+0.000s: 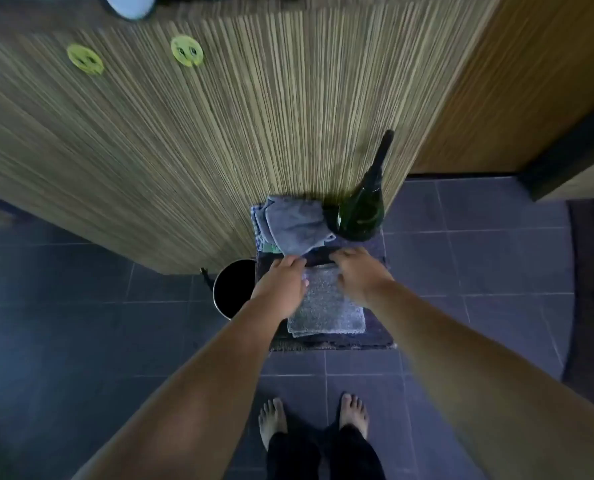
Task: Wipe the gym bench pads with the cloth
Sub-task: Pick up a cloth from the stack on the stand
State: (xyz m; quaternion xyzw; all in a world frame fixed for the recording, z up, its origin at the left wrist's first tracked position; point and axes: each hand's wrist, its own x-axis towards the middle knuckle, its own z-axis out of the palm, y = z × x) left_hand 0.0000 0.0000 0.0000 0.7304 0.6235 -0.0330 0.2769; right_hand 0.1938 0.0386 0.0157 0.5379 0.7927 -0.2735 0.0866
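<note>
Looking down from the head view: two bare arms reaching out over a low bench (pixel 378 336) with a dark cover, set against a striped wooden wall (pixel 219 133). Lying flat on the near half, a folded grey speckled cloth (pixel 326 306). Left hand (pixel 281 282) down on the cloth's far left corner, thumb side against the edge. Right hand (pixel 357 271) over the far right corner, fingers pointing away. Too blurry to tell either grip: maybe pinching the cloth, maybe just touching, so cannot say open or closed. Behind the hands, a second, crumpled blue-grey cloth (pixel 295 223), and just beside it on the right a dark green bottle (pixel 361 209), standing up. Left of the bench, on the tiled floor (pixel 80 323), a round black bin (pixel 234 289). Higher on the wall, yellow round stickers (pixel 84 58). At the bottom, bare feet (pixel 273 420).

Seems to be the very first step: getting hold of the cloth. No wiping yet, and no gym bench pads anywhere in sight. Next move, most likely: close both grips on the far corners, lift the cloth clear, then carry it off to the pads. Needs care near the bottle, so close behind the right hand and easy to knock over with a quick lift. Needs a firm hold too, to stop the soft folds from falling open.
</note>
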